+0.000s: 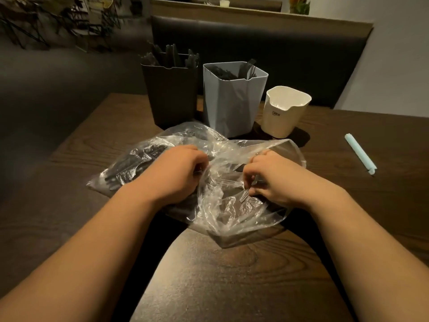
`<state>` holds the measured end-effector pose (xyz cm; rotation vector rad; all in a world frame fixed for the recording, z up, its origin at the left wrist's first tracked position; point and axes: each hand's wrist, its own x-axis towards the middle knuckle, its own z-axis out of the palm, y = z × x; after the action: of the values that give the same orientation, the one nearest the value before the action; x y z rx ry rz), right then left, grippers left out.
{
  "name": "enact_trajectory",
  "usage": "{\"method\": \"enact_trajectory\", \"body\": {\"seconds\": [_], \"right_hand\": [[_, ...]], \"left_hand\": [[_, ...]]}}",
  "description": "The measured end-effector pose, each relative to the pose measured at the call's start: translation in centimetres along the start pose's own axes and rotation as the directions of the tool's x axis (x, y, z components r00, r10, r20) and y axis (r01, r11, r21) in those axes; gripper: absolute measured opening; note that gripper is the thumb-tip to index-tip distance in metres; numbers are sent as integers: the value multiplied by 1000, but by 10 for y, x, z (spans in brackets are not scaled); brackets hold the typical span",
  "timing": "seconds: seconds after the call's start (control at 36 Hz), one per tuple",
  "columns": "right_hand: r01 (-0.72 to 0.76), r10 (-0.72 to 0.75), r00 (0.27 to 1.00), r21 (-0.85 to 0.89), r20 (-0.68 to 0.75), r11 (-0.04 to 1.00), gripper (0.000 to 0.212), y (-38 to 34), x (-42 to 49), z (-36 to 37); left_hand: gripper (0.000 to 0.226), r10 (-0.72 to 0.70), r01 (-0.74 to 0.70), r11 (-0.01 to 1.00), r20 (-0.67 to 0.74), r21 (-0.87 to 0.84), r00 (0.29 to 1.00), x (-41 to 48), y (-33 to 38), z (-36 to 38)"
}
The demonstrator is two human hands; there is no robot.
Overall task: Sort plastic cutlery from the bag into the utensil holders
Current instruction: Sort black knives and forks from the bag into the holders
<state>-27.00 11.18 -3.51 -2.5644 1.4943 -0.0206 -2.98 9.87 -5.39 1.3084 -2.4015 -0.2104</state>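
**Current state**

The clear plastic bag [232, 217] lies flat on the counter [209, 275], directly in front of the person and near the 3 holders. Its left part is packed with black cutlery [130, 163]; its right part is mostly slack film.

- The left hand [176, 173] rests on the middle of the bag with fingers [199, 159] curled into the film. This grip appears to pin the bag and keep its mouth gathered.
- The right hand [269, 180] sits at the slack right part, its fingertips closed in a pinch on a slim grey piece [243, 196], probably a utensil handle. Whether the pinch is inside the bag or through the film cannot be told.

**Destinations**

The black holder [170, 96] and grey holder [232, 98] stand side by side just behind the bag, and both already hold dark cutlery. The cream holder [284, 112] stands to the right of the grey one and shows no contents from this angle.

**Clearances**

The bag's far edge lies just in front of the holder bases, so a lift must rise before travelling forward. Open counter lies to the right as far as a pale blue pen [361, 154], well apart from the bag. The counter's left edge runs near the bag's packed end, so sliding the bag that way risks a spill.
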Motion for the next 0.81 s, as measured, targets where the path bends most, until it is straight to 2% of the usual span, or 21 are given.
{"method": "enact_trajectory", "body": {"seconds": [0.19,0.28,0.36,0.44,0.61,0.72,0.81], "right_hand": [[8,4,990,80,-142,997,10,-4,-1,-5],[21,28,980,246,-197,969,12,-7,-1,-2],[15,39,982,285,-185,958,6,-13,3,4],[-18,45,991,209,-129,978,20,-20,9,14],[-97,114,990,194,-78,976,18,-22,12,15],[-118,137,987,198,-84,973,21,-7,3,6],[-126,147,987,274,-59,954,18,-1,1,4]], "left_hand": [[23,10,-10,1000,-32,-10,999,-1,0,2],[25,23,-22,1000,-44,2,999,-1,0,4],[28,25,-25,1000,-52,8,998,0,-2,6],[24,16,-17,1000,-46,-14,999,0,-3,6],[37,-5,4,999,-26,-38,1000,1,-2,4],[29,-14,12,997,-28,-78,1000,-1,-2,2],[20,-17,14,997,-36,-78,999,0,-3,3]]}}
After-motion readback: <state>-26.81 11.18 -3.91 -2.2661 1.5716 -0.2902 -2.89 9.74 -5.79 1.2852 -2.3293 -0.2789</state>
